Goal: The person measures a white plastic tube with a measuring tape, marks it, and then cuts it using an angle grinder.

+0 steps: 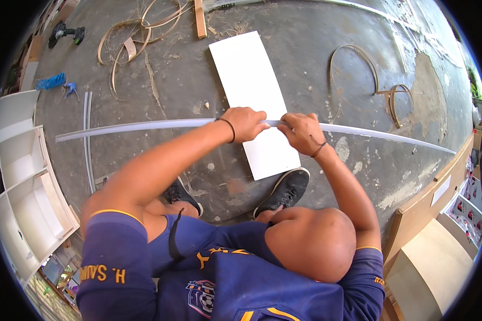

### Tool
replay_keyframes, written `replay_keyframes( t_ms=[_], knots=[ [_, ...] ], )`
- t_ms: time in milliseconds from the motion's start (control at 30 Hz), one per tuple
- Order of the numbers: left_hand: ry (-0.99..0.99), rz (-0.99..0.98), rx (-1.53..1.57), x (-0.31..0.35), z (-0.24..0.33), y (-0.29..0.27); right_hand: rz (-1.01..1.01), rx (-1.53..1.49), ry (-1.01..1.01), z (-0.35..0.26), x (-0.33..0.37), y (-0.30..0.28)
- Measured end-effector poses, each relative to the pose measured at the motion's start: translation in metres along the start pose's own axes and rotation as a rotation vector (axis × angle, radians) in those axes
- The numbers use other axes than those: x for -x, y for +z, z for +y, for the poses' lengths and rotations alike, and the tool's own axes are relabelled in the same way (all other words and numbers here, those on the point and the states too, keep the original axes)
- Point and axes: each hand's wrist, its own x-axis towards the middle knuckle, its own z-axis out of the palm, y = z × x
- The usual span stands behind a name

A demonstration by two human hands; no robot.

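Observation:
A long, pale grey profile strip [160,124] runs crosswise in front of me, from far left to far right. My left hand [245,124] is closed round it near its middle, thumb pointing inward. Just to the right, my right hand [302,132] grips the same strip, and a short stretch shows between the two hands. Beneath them a white rectangular board [251,80] lies on the floor, its near end close to my right shoe [285,191]. Whether the strip touches the board is hidden by my hands.
Curled strips of edging [139,40] lie at the far left, and more coils [377,88] at the right. A cordless drill [66,34] and a blue coiled hose [51,81] lie left. White shelving [29,198] stands left; a wooden panel [426,198] stands right.

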Motion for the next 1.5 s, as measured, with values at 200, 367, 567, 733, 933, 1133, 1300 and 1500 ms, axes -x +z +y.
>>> replay_keyframes(
  t_ms=[200, 367, 567, 733, 933, 1133, 1300, 1500],
  knots=[
    [0.027, -0.118, 0.075, 0.047, -0.066, -0.055, -0.188, -0.028, 0.079, -0.009, -0.023, -0.024],
    [0.003, -0.044, 0.037, 0.082, -0.098, -0.044, -0.325, -0.051, 0.04, -0.055, -0.058, 0.004],
    [-0.032, -0.096, 0.065, 0.097, -0.132, -0.012, -0.285, -0.123, 0.103, -0.083, -0.069, 0.068],
    [-0.022, -0.086, 0.101, 0.099, -0.144, 0.012, -0.26, -0.076, 0.164, -0.097, -0.062, 0.107],
    [-0.015, -0.074, 0.139, 0.103, -0.152, 0.029, -0.261, 0.03, 0.186, -0.112, -0.062, 0.12],
    [-0.038, -0.13, 0.15, 0.106, -0.149, 0.021, -0.229, -0.009, 0.129, -0.112, -0.062, 0.135],
    [0.142, 0.016, 0.321, 0.115, -0.178, 0.048, -0.235, -0.108, 0.01, -0.123, -0.071, 0.148],
    [-0.035, 0.017, 0.066, 0.128, -0.181, 0.031, -0.249, -0.02, 0.109, -0.134, -0.083, 0.14]
  ],
)
